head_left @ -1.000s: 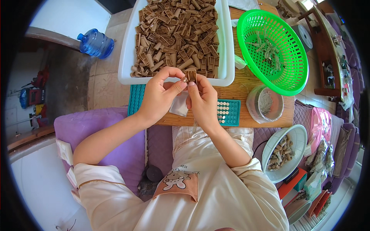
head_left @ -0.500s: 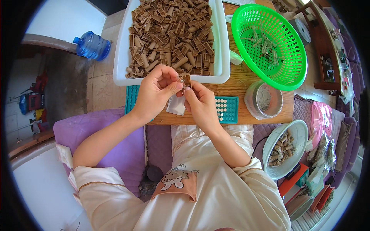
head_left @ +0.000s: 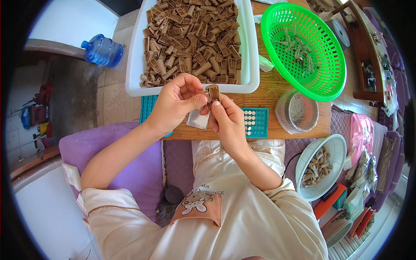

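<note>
My right hand (head_left: 227, 122) grips a small brown hollow plastic piece (head_left: 212, 91) between thumb and fingers, its open side facing up. Thin strands trail down from that hand. Close against the piece, my left hand (head_left: 177, 103) is closed in a pinch at its left side. A small clear or wiry bit shows at those fingertips, too fine to name. Below the hands lies a small whitish square packet (head_left: 198, 120) on the wooden table (head_left: 271, 100). Beyond them stands a white tub (head_left: 250, 65) heaped with similar brown pieces (head_left: 190, 39).
At the right are a green basket (head_left: 338, 65) with clear wiry parts, a round lined container (head_left: 313, 118), and a pale basin (head_left: 337, 173) of brown pieces. A teal tray (head_left: 261, 123) holds white discs. Another teal tray (head_left: 148, 106) lies left. A blue water bottle (head_left: 103, 50) stands far left.
The brown piece has moved slightly right and turned more upright, showing more of its hollow side. My right hand has shifted a little with it; my left hand stays pinched beside it.
</note>
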A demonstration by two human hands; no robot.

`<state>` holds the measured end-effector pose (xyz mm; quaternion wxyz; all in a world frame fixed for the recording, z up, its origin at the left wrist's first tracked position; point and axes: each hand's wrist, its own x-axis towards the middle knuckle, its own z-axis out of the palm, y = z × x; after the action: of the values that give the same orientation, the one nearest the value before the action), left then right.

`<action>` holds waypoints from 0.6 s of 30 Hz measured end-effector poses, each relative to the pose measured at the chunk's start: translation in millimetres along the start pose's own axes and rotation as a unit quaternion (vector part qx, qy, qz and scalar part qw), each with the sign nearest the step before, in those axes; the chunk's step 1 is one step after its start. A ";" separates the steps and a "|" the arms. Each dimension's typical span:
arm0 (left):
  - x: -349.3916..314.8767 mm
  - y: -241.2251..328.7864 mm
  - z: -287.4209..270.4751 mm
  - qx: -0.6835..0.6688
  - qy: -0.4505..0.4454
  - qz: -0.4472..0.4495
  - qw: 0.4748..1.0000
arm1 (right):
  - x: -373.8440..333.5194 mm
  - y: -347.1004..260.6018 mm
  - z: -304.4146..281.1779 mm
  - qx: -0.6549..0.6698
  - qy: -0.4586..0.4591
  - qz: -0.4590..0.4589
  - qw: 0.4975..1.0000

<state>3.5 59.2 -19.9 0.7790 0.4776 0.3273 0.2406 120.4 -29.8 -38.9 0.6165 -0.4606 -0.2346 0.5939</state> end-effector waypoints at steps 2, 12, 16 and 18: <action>0.5 0.5 0.4 0.012 0.000 0.008 1.000 | -1.4 0.0 -0.4 -0.024 -0.002 -0.006 1.000; -1.4 -1.0 1.8 0.104 -0.075 0.048 0.991 | -7.7 -9.0 0.6 -0.226 -0.009 -0.097 0.969; -6.5 0.2 9.1 0.226 -0.126 0.096 0.961 | -10.9 -6.3 -1.4 -0.188 -0.036 -0.120 0.974; -9.8 2.0 10.9 0.269 -0.114 0.139 0.946 | -12.0 -8.3 -2.6 -0.155 -0.054 -0.100 0.981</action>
<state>4.8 47.0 -11.9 0.6122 0.7348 0.2190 0.1931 124.6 -40.9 -30.0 0.5803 -0.4923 -0.4020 0.5092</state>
